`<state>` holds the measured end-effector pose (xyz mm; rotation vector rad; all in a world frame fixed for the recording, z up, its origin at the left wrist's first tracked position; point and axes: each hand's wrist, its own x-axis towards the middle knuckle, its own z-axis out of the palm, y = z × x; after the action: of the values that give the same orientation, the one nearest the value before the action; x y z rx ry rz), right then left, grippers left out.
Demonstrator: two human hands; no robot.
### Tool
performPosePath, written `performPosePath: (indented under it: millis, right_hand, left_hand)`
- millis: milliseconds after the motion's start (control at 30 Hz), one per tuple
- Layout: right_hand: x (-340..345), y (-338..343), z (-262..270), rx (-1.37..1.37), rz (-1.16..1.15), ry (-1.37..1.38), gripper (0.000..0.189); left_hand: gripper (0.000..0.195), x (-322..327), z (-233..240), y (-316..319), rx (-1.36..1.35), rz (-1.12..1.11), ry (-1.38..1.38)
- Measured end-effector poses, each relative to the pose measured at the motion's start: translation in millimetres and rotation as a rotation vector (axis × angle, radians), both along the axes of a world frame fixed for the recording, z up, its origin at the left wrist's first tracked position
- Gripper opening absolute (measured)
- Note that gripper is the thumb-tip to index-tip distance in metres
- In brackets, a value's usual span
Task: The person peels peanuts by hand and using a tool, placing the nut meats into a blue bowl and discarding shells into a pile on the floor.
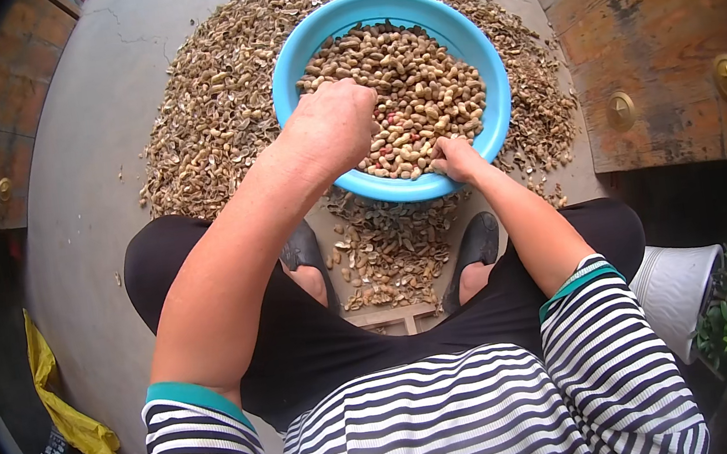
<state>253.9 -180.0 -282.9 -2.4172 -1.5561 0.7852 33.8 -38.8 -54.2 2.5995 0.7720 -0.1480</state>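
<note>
A round blue plastic basin (393,190) full of unshelled peanuts (409,76) stands on the floor in front of me, a few red kernels showing among the shells. My left hand (337,120) is over the basin's left part, its fingers curled down; what they hold, if anything, is hidden. At the near right rim, my right hand (456,158) touches the peanuts with thumb and forefinger, and I cannot tell whether it grips one. Loose peanut shells (217,108) lie heaped around the basin, and more lie between my feet.
Wooden doors with brass star studs flank me, one at the right (655,37) and one at the left (11,115). A white plant pot (679,295) with a green plant is at lower right. A yellow plastic bag (63,404) lies at lower left.
</note>
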Motion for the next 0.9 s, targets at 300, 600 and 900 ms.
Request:
performPosePath:
  millis: [300, 600, 900]
  right_hand:
    - [-43, 31, 108, 0.416, -0.496, 1.106, 0.027]
    - [-73, 32, 204, 0.686, -0.437, 1.098, 0.029]
    - [-63, 22, 229, 0.638, -0.477, 1.396, 0.028]
  left_hand:
    - [0.021, 9, -3, -4, -0.187, 0.022, -0.166]
    - [0.025, 21, -6, -12, -0.543, 0.277, -0.582]
    - [0.018, 25, -6, -24, -0.506, 0.325, -0.835]
